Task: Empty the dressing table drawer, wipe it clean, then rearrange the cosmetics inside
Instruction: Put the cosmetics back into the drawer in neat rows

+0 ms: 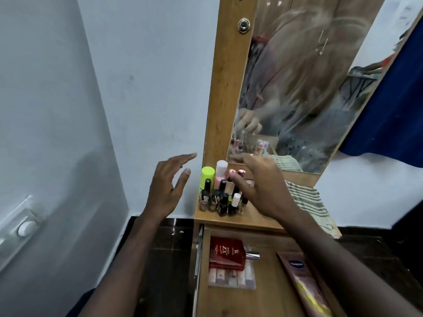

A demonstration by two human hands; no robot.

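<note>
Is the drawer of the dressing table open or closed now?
Open. The drawer is pulled out below the shelf, and inside it lie a red perfume bottle and a pink tube.

You stood in a home bedroom corner: a wooden dressing table (256, 219) with a tall smudged mirror (304, 92) at one o'clock, nail polish bottles (219, 200) clustered at twelve, plain white walls (128, 76) at ten.
</note>
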